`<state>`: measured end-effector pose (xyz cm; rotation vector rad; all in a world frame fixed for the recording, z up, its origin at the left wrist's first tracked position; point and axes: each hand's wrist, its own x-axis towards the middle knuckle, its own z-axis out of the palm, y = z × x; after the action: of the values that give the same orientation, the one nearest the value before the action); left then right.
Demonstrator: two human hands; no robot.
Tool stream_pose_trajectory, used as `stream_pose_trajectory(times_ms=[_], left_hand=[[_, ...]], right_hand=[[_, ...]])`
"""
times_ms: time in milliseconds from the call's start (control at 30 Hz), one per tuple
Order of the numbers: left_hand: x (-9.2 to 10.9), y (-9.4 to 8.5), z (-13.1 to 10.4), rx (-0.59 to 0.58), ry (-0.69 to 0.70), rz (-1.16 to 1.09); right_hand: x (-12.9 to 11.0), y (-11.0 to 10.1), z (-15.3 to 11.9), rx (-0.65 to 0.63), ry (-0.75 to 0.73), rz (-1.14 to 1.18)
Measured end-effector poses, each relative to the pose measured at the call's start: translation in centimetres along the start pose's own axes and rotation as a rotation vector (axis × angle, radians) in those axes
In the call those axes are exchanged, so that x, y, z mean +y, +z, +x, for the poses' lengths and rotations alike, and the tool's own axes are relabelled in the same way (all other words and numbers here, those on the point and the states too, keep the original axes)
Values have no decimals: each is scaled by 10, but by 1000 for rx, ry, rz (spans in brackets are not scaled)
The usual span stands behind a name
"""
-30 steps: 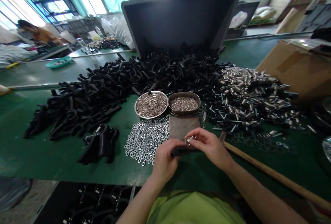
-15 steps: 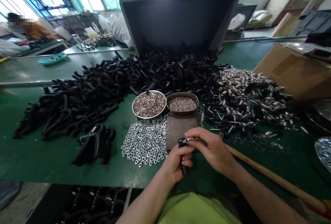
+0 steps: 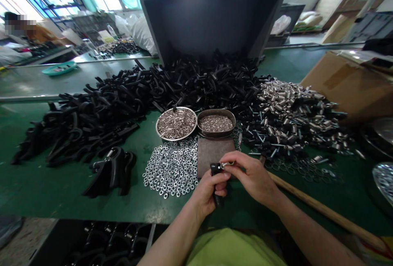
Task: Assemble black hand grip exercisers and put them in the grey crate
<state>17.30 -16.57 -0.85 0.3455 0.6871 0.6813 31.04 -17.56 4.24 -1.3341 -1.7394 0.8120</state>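
Observation:
A black plastic handle [image 3: 216, 169] stands upright in my left hand [image 3: 208, 192], whose fingers wrap round its lower part. My right hand [image 3: 250, 173] pinches a small metal spring [image 3: 226, 164] between thumb and fingertips, at the top of the handle. The spring's near end touches the handle or lies right beside it; I cannot tell which. Just beyond the hands lies a flat square metal plate [image 3: 211, 151]. Loose metal nuts [image 3: 172, 167] spread over the green table to the left of my left hand.
Two bowls, one of metal pins [image 3: 177, 123] and one of tiny rivets [image 3: 216, 123], sit beyond the plate. Black handles [image 3: 129, 94] heap up before a grey bin [image 3: 211, 20]. Springs and bolts [image 3: 291, 114] pile at right, near a cardboard box [image 3: 353, 85]. A wooden shaft [image 3: 322, 208] lies by my right forearm.
The handle has turned slightly in my left hand, and more of the spring now shows between my right fingertips. Both hands stay in nearly the same place.

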Motion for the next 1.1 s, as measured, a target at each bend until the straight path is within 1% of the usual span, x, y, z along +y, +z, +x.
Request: stream_pose_trajectory(times_ms=[100,167,200,267,333,400,433,467,500,533,600,633,667,733,767,833,900,967,1033,1067,1100], left_hand=[[-3,1,-2,3,16,162],[-2,1,-4,31,10,318],[-1,1,-6,45,-4,393],[2,-1,-9,46,-47,523],[6,-4,-12,14,-89,610],[8,-7,-15,-20,-112,627],[8,-8,-16,-30,-116,600],[8,-9,-17,-35,-114,556],[8,-10,-17,-37,-103,505],[8,-10,-18,-33,-84,460],[8,-12,-18,-13,-31,409],[9,-13,-17,1,0,405],[10,-14,-17,15,33,413],[12,-16,-15,50,99,443],[14,-17,-14,71,123,458],[18,-19,-12,119,148,468],[21,-19,-8,161,159,454],[21,-18,-5,181,168,423],[19,-14,0,170,148,381],[18,-12,1,160,123,363],[16,-10,3,150,95,351]], right_hand=[[3,0,1,-25,23,-7],[9,0,3,-41,97,23],[13,1,4,-61,151,78],[22,2,8,-138,267,262],[28,2,13,-236,353,430],[33,0,20,-342,380,472],[36,-2,26,-379,361,434],[40,-5,32,-389,321,353],[46,-8,39,-362,261,207],[53,-12,47,-298,195,15],[72,-22,61,-126,90,-385],[83,-27,67,-71,69,-511],[92,-31,72,-43,60,-592],[106,-37,77,-33,69,-618],[109,-38,78,-28,70,-622],[108,-38,76,-13,71,-619],[96,-34,68,-14,70,-588],[78,-24,56,-53,75,-400],[57,-12,40,-109,95,-111],[46,-5,32,-127,110,-8],[37,2,25,-133,125,34]])
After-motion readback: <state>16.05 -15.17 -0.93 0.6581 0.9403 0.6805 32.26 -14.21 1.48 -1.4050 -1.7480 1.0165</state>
